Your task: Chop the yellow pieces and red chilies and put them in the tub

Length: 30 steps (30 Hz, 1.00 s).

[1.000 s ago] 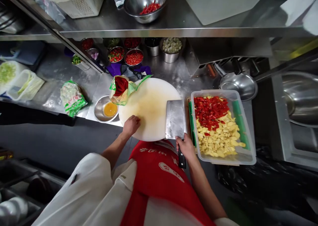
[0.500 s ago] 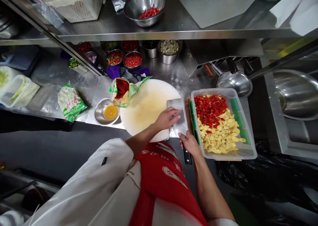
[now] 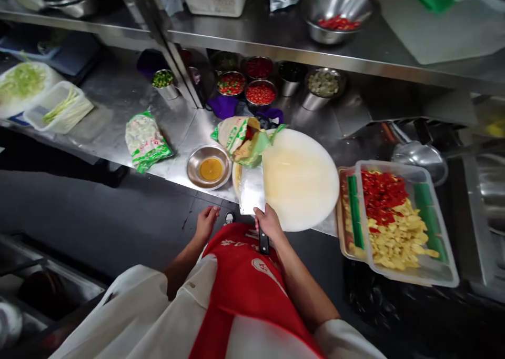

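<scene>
My right hand (image 3: 269, 222) grips the black handle of a cleaver (image 3: 252, 191). Its broad blade lies over the left edge of a round white cutting board (image 3: 302, 182). My left hand (image 3: 206, 223) hangs in front of the counter edge with its fingers curled together, and nothing shows in it. Just beyond it stands a metal bowl (image 3: 192, 167) holding a brownish-yellow liquid (image 3: 211, 169). An opened green and white bag (image 3: 236, 138) rests against the board's far left edge, touching or nearly touching the blade's far end.
Right of the board, a clear plastic tub (image 3: 445, 253) holds chopped red peppers and pale yellow slices. A second green and white bag (image 3: 145, 140) lies further left. Metal cups of chopped ingredients (image 3: 260, 93) line the back under a steel shelf (image 3: 276, 53).
The cleaver has gone from the board's right edge to its left edge in my right hand. My left hand has drawn back off the board and curled. The view has swung left.
</scene>
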Tool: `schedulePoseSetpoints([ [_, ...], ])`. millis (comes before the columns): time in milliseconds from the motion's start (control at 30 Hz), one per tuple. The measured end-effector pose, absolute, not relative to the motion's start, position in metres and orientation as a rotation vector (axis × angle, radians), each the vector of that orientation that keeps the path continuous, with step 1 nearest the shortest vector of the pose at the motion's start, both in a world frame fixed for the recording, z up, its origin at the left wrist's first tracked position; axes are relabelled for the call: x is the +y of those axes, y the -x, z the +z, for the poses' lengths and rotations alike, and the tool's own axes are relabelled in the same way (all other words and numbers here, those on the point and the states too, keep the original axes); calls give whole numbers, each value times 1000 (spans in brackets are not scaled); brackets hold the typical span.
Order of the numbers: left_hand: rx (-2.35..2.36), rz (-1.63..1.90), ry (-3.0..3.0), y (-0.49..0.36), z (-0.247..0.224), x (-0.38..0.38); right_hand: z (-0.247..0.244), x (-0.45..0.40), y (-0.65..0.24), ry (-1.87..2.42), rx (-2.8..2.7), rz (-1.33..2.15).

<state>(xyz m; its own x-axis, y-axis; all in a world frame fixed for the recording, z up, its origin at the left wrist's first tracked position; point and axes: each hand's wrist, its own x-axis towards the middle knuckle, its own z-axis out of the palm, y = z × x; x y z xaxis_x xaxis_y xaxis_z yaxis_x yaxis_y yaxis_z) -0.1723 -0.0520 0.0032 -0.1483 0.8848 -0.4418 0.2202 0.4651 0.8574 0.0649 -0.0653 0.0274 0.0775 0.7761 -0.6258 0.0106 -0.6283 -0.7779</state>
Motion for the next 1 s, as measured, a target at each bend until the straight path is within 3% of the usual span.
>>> schedulePoseSetpoints([
  [200,1622,809,-812,240,-15,-68,30,-41,16,1743,-775,1628],
  [433,1540,876,-877,256,-3,-25,49,-64,-2,1758,-602,1613],
  [600,1372,894,-1222,211,18,36,55,-103,-41,1692,-400,1548],
  [733,1341,843,-1917,159,46,84,46,-129,-101,1774,-354,1322],
  [867,1499,562,-2412,122,71,141,31,-134,-186,1967,-392,1080],
  [1000,1592,351,-2415,109,87,202,22,-113,-258,2034,-418,1049],
])
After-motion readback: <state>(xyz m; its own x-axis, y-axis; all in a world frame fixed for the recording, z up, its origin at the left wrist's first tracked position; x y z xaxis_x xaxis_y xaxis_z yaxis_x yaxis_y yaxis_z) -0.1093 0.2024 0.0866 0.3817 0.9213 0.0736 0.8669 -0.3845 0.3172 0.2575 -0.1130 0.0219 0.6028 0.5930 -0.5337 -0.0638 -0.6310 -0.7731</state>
